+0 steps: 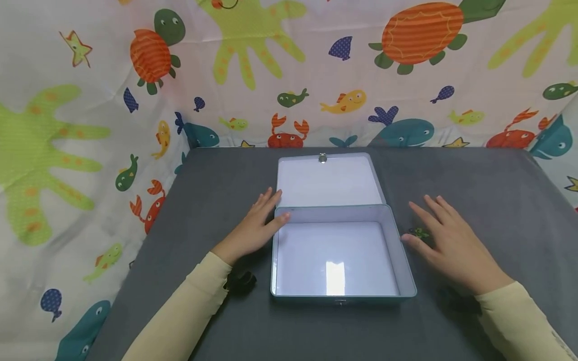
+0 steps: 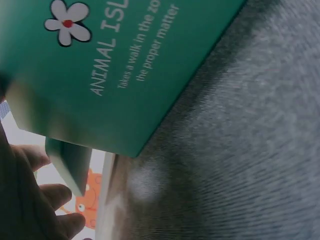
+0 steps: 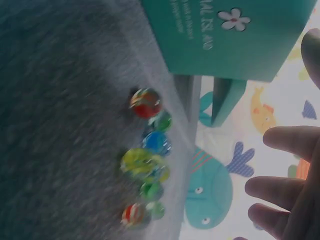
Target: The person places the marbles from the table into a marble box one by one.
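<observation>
An open tin box (image 1: 311,255) with a pale inside sits on the grey table, its hinged lid (image 1: 329,180) folded back and a metal clasp on the lid's far edge. Nothing lies in the box. My left hand (image 1: 250,228) is at the box's left side, fingers extended, thumb tip over the rim. To the right of the box, my right hand (image 1: 458,248) hovers with its fingers spread, holding nothing. Several glass marbles (image 3: 142,162), in yellow, green, blue and red, lie on the cloth below it, mostly hidden in the head view. The box's outer side (image 2: 125,100) is green with lettering.
Dark grey cloth (image 1: 474,175) covers the table. A white curtain (image 1: 253,110) printed with sea animals hangs behind and to the left, meeting the table's far edge. A black strap-like object (image 1: 241,283) shows under the left wrist.
</observation>
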The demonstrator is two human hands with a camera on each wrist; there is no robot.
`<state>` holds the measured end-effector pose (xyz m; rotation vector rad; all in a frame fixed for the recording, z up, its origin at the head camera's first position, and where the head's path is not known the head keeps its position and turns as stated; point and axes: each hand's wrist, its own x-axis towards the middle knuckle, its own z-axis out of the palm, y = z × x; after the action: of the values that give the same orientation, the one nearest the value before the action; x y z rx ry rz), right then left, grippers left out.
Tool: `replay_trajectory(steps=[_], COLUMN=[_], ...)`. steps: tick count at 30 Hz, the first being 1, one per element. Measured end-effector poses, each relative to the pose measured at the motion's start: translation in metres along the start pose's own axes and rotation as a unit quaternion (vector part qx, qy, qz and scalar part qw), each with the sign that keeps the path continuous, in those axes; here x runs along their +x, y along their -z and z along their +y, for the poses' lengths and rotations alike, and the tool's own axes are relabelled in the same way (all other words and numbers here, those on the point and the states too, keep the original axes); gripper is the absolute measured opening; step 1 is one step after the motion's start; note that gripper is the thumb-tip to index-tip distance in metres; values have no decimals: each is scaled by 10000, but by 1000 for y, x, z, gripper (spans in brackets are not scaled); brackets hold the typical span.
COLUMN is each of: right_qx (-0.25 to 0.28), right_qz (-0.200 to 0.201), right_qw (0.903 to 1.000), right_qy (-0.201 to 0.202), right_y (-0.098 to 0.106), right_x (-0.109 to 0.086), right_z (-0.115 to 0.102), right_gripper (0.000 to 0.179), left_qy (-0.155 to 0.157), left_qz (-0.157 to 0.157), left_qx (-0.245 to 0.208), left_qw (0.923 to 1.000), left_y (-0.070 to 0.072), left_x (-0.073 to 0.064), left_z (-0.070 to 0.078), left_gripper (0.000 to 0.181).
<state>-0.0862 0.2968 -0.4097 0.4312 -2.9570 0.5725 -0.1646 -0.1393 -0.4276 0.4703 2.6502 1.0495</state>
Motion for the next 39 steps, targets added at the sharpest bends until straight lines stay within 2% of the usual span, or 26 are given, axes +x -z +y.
replay_trajectory(steps=[3, 8, 10, 14, 20, 23, 29, 34, 39], right_qx=[22, 45, -48, -259, -424, -572, -708, -730, -622], right_qz=[3, 248, 337, 482, 937, 1068, 1100, 1072, 1191], right_qw=[10000, 9996, 9989, 9960, 9821, 9768, 9735, 9759, 9783], right_qy=[-74, 157, 324, 701, 1577, 1768, 1875, 1754, 1576], right_y=[-1, -6, -9, -13, -19, -21, -24, -24, -19], right_x=[-3, -6, -5, -2, -1, -2, -4, -2, 0], right_z=[5, 10, 10, 7, 13, 15, 17, 16, 12], right_gripper=[77, 55, 46, 40, 36, 32, 30, 30, 28], left_qy=[29, 76, 164, 261, 213, 135, 107, 152, 62], left_qz=[-19, -54, -66, -65, -56, -39, -28, 33, 150], left_qx=[-88, -327, -408, -537, -576, -588, -578, -647, -908], left_qw=[10000, 9994, 9990, 9982, 9981, 9982, 9983, 9978, 9957], left_y=[-1, -2, -3, -6, -6, -5, -5, -6, -10], left_x=[0, 0, 0, -1, -2, -1, -1, -2, -2], left_z=[-1, -3, -6, -9, -9, -8, -7, -7, -12], left_gripper=[82, 78, 76, 74, 74, 75, 75, 73, 69])
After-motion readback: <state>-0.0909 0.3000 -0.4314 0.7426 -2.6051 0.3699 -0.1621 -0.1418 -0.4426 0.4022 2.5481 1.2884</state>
